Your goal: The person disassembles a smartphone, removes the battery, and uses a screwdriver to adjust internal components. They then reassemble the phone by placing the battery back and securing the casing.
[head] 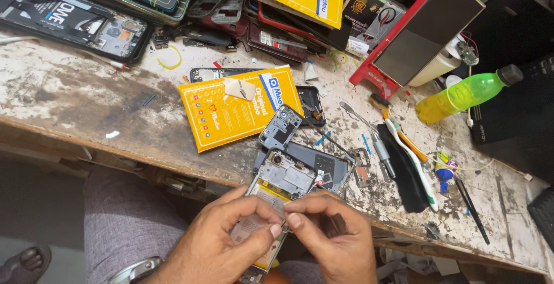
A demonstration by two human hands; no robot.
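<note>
Cluttered workbench [86, 105]; both hands [288, 238] grip opened phone [277, 186].

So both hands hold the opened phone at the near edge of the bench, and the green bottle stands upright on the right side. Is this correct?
Not fully. In the head view the green bottle lies on its side at the right, not upright. The rest holds: the left hand and the right hand hold the opened phone at the near edge of the bench.
</note>
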